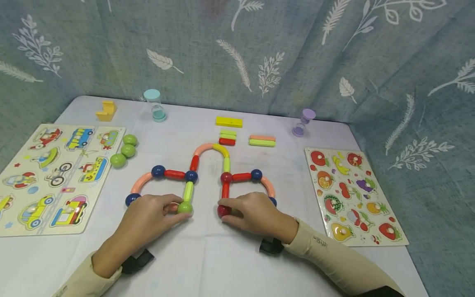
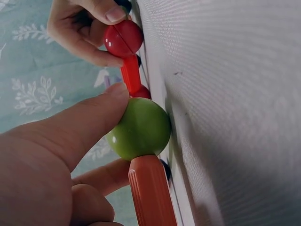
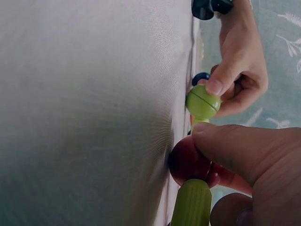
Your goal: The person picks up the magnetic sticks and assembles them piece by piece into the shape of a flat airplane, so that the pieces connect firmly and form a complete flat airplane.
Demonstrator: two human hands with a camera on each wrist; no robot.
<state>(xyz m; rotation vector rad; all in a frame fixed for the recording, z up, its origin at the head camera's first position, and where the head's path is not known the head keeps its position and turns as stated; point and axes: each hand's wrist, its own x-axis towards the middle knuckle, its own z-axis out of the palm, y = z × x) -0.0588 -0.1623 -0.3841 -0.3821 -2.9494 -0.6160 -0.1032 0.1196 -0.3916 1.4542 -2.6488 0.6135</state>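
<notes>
My left hand (image 1: pixel 148 216) pinches a green ball (image 1: pixel 184 207) between thumb and forefinger at the near end of a ball-and-rod figure on the table. A salmon rod (image 2: pixel 151 188) meets that ball in the left wrist view. Across a gap, my right hand (image 1: pixel 257 214) pinches a dark red ball (image 1: pixel 224 211), and a yellow-green rod (image 3: pixel 192 205) joins it in the right wrist view. Beyond the hands, an arch of a salmon curved rod (image 1: pixel 203 148) and a yellow curved rod (image 1: pixel 222 150) links both sides. Side loops with blue balls (image 1: pixel 158 171) are partly hidden by my hands.
Loose rods (image 1: pixel 262 142) and a yellow block (image 1: pixel 229 122) lie beyond the arch. A vehicle puzzle board (image 1: pixel 94 196) is at left beside several green balls (image 1: pixel 128 150); a fruit puzzle board (image 1: pixel 352 198) is at right. A teal sand timer (image 1: pixel 157 111) and a purple one stand at the back.
</notes>
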